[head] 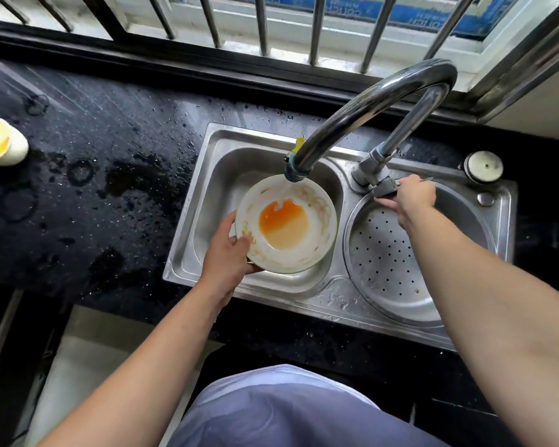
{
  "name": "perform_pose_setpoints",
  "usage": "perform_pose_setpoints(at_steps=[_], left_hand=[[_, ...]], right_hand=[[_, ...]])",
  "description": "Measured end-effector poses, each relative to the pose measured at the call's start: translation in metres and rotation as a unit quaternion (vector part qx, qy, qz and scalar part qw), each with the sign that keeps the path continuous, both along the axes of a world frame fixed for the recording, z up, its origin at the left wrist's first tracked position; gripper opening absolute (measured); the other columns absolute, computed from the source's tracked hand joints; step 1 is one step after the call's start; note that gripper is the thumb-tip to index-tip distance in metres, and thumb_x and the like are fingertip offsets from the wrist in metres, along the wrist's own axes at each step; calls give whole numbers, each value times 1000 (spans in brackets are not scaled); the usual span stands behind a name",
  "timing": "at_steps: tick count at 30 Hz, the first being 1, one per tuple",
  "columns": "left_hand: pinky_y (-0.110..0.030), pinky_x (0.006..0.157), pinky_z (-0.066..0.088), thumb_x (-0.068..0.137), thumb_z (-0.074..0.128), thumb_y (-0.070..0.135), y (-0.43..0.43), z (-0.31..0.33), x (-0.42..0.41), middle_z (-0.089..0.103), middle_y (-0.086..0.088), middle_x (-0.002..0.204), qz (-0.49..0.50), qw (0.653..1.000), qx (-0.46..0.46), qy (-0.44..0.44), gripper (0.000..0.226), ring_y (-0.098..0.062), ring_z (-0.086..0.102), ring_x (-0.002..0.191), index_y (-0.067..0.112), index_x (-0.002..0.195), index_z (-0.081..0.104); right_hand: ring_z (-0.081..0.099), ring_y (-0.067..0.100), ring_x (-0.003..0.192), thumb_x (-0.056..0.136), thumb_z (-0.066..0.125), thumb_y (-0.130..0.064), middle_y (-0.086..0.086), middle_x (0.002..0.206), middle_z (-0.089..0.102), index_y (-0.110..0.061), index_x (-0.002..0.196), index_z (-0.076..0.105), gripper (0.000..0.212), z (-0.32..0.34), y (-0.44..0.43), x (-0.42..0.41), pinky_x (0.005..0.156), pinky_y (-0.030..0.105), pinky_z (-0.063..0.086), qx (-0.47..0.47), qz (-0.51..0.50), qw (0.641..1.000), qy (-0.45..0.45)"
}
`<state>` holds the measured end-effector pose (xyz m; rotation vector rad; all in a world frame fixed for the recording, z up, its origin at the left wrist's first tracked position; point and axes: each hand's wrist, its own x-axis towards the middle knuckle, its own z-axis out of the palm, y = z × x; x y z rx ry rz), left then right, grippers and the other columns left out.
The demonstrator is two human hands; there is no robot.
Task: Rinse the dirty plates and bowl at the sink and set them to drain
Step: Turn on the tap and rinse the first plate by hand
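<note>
A white bowl (317,253) with an orange sauce pool and smears inside is held over the left sink basin (226,175). My left hand (228,253) grips its near-left rim, thumb inside the bowl. Water runs from the curved steel tap (362,114) onto the bowl's far inner wall. My right hand (412,196) is closed on the tap handle at the tap's base. To the right of the bowl, a round perforated steel drain tray (384,253) sits in the right basin, under my right forearm.
Wet black countertop (94,188) surrounds the sink, with puddles on the left. A white cup (4,143) with yellow residue stands at the far left edge. A round steel cap (484,166) sits at the sink's back right corner. Window bars (262,24) run behind.
</note>
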<state>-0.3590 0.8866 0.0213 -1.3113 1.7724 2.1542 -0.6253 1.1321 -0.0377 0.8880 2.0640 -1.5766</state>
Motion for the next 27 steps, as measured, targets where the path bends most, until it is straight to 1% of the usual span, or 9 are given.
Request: perform_pose_setpoints(at_steps=[2, 5, 8, 10, 14, 17, 21, 25, 27], left_hand=[[-43, 67, 66, 103, 51, 8, 0, 2, -1, 78, 16, 105, -2, 1000, 0, 6, 53, -10, 77, 98, 59, 111, 65], [-44, 68, 66, 102, 52, 7, -1, 3, -1, 76, 3, 115, 7, 1000, 2, 10, 52, -23, 76, 105, 56, 112, 66], [-45, 69, 66, 105, 51, 5, -2, 1, 0, 72, -3, 123, 15, 1000, 7, 7, 46, -28, 73, 110, 43, 130, 60], [-47, 71, 66, 105, 51, 5, -3, 1, 1, 71, -3, 124, 15, 1000, 8, 4, 46, -29, 72, 112, 36, 139, 56], [-49, 71, 67, 106, 51, 4, -4, 1, 4, 73, 3, 117, 19, 1000, 9, 5, 46, -28, 72, 110, 33, 141, 56], [-55, 75, 66, 106, 51, 3, -4, 0, 5, 72, 3, 117, 17, 1000, 10, 2, 46, -29, 72, 111, 34, 139, 56], [-54, 75, 66, 105, 51, 5, -6, -1, 9, 74, 4, 115, 11, 1000, 9, -3, 45, -27, 74, 108, 37, 135, 57], [-49, 71, 67, 105, 51, 6, -8, -3, 12, 80, 9, 101, 1, 1000, 0, -5, 47, -21, 79, 96, 49, 120, 61], [-45, 68, 66, 106, 50, 5, -10, -5, 12, 81, 14, 96, -2, 1000, -4, -3, 46, -16, 80, 93, 47, 122, 59]], right_hand=[[68, 24, 82, 101, 45, -12, 12, 107, 60, 0, 139, 50, 41, 0, 1, 0, 64, 35, 65, -44, -31, 999, 3], [70, 32, 106, 99, 51, -14, 9, 118, 65, -9, 109, 59, 14, 5, -1, 2, 75, 39, 66, -22, -41, 999, -15], [71, 37, 102, 99, 44, -21, 15, 125, 63, -12, 86, 63, 24, 11, -3, 8, 62, 38, 66, -8, -66, 997, -26], [69, 37, 107, 100, 44, -28, 17, 128, 61, -13, 88, 62, 26, 18, -5, 13, 66, 40, 66, -19, -59, 998, -31], [69, 27, 106, 101, 51, -37, 10, 120, 61, -6, 129, 53, 41, 24, -13, 32, 80, 44, 65, -36, -54, 998, -26], [61, 20, 88, 99, 51, -33, 0, 82, 57, 1, 114, 60, 38, 32, -23, 76, 68, 35, 60, 16, 26, 1000, -9], [69, 23, 101, 90, 51, -36, 0, 99, 70, -25, 98, 63, 18, 47, -31, 145, 88, 50, 59, 78, 146, 985, 45], [76, 13, 79, 86, 50, -48, 14, 99, 73, -25, 97, 67, 31, 58, -45, 190, 67, 44, 65, -23, 235, 972, 14], [75, 10, 69, 88, 49, -56, 21, 99, 68, -23, 98, 66, 39, 59, -51, 198, 66, 50, 65, -23, 289, 957, 13]])
